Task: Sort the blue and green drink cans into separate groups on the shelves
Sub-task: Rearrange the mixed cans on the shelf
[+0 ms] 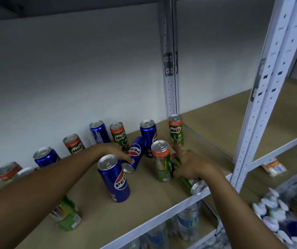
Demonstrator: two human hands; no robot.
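Blue Pepsi cans and green Milo cans stand mixed on a brown shelf (144, 200). My left hand (116, 152) grips a blue can lying on its side (135, 154), behind an upright blue can (114, 178). My right hand (191, 164) holds a green can lying on its side (193, 184) near the shelf's front edge, index finger pointing up, beside an upright green can (162, 163). Further back stand a blue can (148, 135) and two green cans (176, 131) (118, 134). More cans line the wall at the left (46, 157).
A white perforated upright post (262, 97) stands at the shelf's right front corner, another (170, 72) at the back. A second shelf bay lies to the right. Water bottles (187, 223) sit on the shelf below. A green can (67, 216) lies under my left forearm.
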